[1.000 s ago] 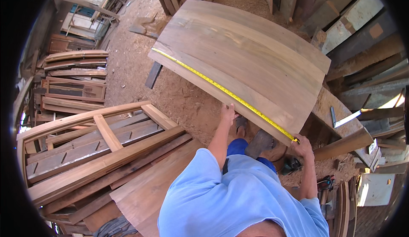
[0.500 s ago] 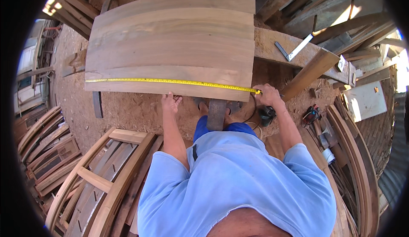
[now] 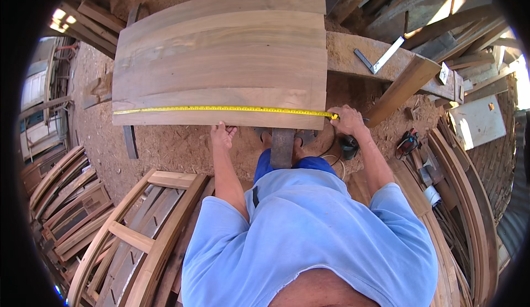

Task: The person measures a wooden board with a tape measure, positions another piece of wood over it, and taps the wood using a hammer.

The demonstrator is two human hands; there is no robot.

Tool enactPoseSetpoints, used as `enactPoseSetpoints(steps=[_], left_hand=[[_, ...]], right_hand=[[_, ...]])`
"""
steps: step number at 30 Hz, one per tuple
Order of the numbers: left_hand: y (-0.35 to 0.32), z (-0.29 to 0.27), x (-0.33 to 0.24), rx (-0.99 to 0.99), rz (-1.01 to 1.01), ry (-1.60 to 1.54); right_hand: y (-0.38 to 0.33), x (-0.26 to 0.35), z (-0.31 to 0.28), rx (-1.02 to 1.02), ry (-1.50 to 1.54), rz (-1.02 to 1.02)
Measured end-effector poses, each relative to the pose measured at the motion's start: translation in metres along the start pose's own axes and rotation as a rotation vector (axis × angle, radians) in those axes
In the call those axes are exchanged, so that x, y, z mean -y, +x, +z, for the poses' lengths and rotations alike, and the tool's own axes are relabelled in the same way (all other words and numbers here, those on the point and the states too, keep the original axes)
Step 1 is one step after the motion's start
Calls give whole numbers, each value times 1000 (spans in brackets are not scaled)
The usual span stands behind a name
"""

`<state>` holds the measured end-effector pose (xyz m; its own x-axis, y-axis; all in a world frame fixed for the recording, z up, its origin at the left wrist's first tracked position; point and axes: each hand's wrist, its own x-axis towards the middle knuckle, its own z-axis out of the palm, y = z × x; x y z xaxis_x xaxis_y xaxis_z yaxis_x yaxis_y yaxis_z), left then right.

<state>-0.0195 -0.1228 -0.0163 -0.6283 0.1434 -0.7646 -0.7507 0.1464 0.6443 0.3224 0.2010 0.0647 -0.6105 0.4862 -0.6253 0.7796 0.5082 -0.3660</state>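
Observation:
A wide wooden panel (image 3: pixel 221 64), made of several boards side by side, lies in front of me. Along its near part runs a yellow measuring blade (image 3: pixel 237 109), stretched from the left edge to just past the right edge. At that right end my right hand (image 3: pixel 349 121) is closed around the tape measure (image 3: pixel 334 116), whose case is mostly hidden by the fingers. My left hand (image 3: pixel 223 136) is at the panel's near edge, left of my body, one fingertip touching the edge and the fingers apart. It holds nothing.
A beam (image 3: pixel 353 53) extends right from under the panel, with a try square (image 3: pixel 380 59) on it. A black power tool (image 3: pixel 349 147) is below my right hand. Wooden frames (image 3: pixel 132 235) stand at lower left; curved timbers (image 3: pixel 469 213) lie at right. Sawdust covers the floor.
The view has shifted slightly. Both hands keep their places at the panel, and the measuring blade stays stretched across it.

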Motion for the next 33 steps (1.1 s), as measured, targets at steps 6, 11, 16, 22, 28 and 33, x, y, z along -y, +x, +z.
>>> enactPoseSetpoints(steps=[6,11,16,22,28,33], left_hand=[[-8,11,-10,-315,149,606],[-36,79,-7,-522,585,1445],[-14,170,-10,-263,812,1551],[11,257,-31,-473,724,1499],[3,282,-40,-408,686,1398],[3,280,-44,-424,668,1389]], right_hand=[[9,-4,-4,19,105,-121],[23,1,-22,61,192,-161],[53,21,-62,-71,184,-162],[108,32,-112,-175,50,-42],[177,61,-166,-271,53,-85],[242,129,-191,-264,-39,-108]])
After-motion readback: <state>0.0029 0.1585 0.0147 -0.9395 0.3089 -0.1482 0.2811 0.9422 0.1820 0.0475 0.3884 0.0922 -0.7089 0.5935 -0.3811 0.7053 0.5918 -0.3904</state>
